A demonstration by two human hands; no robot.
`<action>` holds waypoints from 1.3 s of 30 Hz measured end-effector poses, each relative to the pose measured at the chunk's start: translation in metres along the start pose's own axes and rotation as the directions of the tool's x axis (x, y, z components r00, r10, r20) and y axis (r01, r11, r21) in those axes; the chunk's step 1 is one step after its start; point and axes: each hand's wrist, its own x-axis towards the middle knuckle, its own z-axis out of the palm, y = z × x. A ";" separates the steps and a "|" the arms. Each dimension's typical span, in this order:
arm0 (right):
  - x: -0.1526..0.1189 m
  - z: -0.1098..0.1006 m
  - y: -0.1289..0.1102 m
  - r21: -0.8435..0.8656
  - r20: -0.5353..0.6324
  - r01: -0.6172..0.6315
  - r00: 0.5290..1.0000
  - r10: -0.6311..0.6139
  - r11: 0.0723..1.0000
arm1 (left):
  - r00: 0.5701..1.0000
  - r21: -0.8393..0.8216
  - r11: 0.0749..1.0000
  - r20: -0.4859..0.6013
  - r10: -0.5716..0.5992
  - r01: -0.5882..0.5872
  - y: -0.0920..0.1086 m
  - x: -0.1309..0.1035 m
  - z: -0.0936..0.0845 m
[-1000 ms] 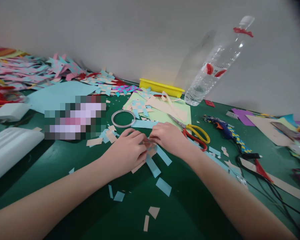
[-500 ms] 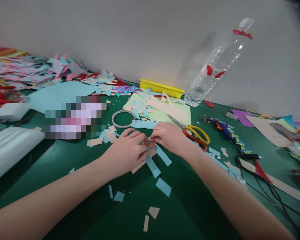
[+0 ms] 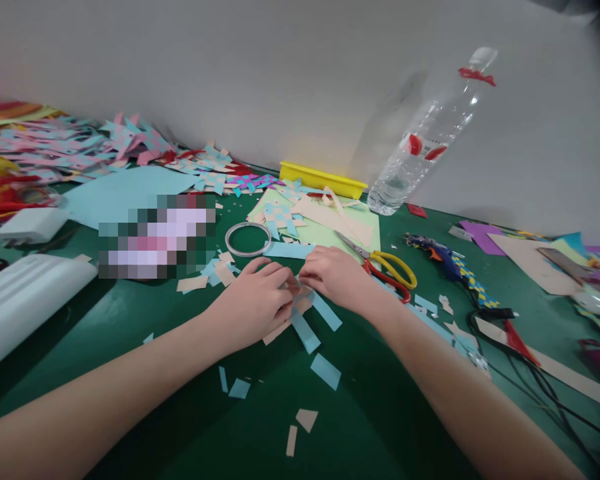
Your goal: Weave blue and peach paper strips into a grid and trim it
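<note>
Low over the green table, my left hand [image 3: 257, 300] and my right hand [image 3: 333, 277] meet at a small woven piece of blue and peach paper strips [image 3: 304, 327]. Fingers of both hands are curled and pinch it from either side, hiding most of the weave. Loose blue strip ends stick out below toward me. A roll of clear tape [image 3: 248, 239] lies beyond my left hand. Scissors [image 3: 380, 260] with yellow and red handles rest behind my right wrist. Between them, a flat blue strip [image 3: 290, 250] touches the area behind my fingertips.
A clear plastic bottle [image 3: 425, 147] leans on the wall by a yellow tray [image 3: 323, 180]. Pale green paper [image 3: 325, 233] holds peach strips and a woven fish. Woven paper pieces [image 3: 45, 147] pile up at back left. A white charger [image 3: 30, 225] and dark cables [image 3: 535, 380] flank the work. Scraps [image 3: 325, 371] lie nearer.
The camera view has shifted slightly. Both hands stay at the woven paper piece with almost the same grip.
</note>
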 end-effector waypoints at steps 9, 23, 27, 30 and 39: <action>-0.001 0.001 0.005 0.080 -0.020 0.025 1.000 -0.023 0.997 | 1.000 0.009 1.000 -0.009 0.006 -0.006 -0.001 0.000 0.000; -0.004 0.002 0.013 0.051 0.008 0.102 0.995 -0.102 0.993 | 0.999 -0.010 1.000 -0.035 0.016 -0.016 -0.001 -0.001 0.001; -0.003 0.000 0.007 -0.101 0.040 0.129 0.991 -0.125 0.987 | 0.999 -0.003 1.000 -0.048 0.021 -0.021 -0.002 -0.001 0.003; -0.003 -0.001 0.002 -0.210 0.046 0.152 0.988 -0.145 0.966 | 0.999 0.010 1.000 -0.032 0.016 -0.016 -0.002 -0.002 0.002; -0.003 0.010 0.002 -0.343 -0.038 0.225 0.967 -0.252 0.912 | 0.999 0.026 1.000 -0.035 0.005 -0.004 -0.002 0.000 0.001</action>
